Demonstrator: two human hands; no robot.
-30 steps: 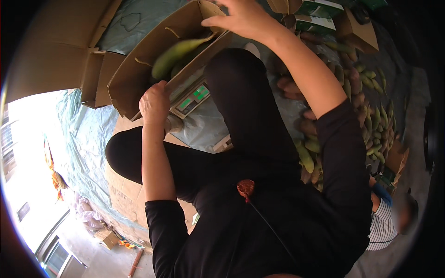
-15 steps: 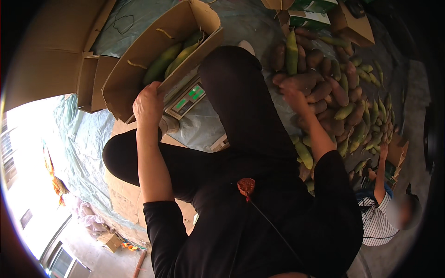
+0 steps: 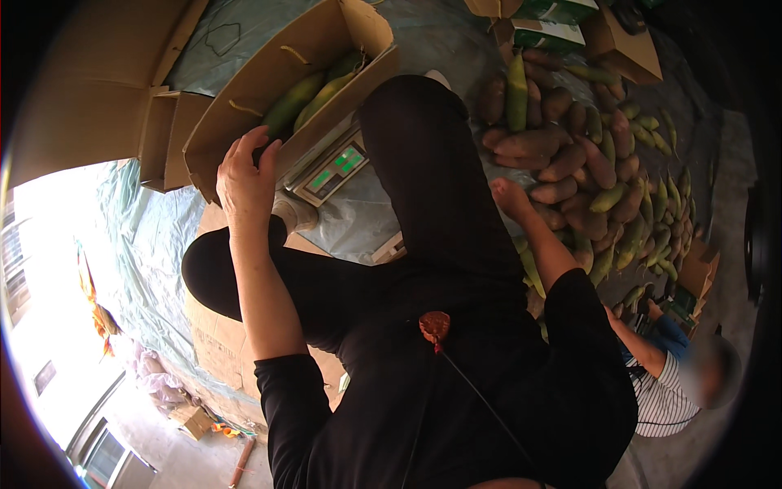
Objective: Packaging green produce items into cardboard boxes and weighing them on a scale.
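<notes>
half a second on, the left hand [image 3: 247, 175] has let go of the near corner of the cardboard carton [image 3: 350, 90], and the right hand [image 3: 509, 198] has drawn slightly back toward the body beside the vegetable pile [image 3: 585, 218]. the left hand is spread, thumb apart from loosely bent fingers, with nothing visible between them; whether it brushes the rim is unclear. the right hand looks curled in, and i can't make out whether it grips anything.

two long green radish-like vegetables [image 3: 295, 102] lie side by side inside the carton, ahead and to the right of the left hand, which is much the nearer one. their long axes run with the carton's length, slanting away from that hand. the right hand sits well apart, beyond the right knee [image 3: 411, 122], just beside brownish vegetables at the pile's near edge. a digital scale [image 3: 330, 171] shows its lit panel alongside the carton.
</notes>
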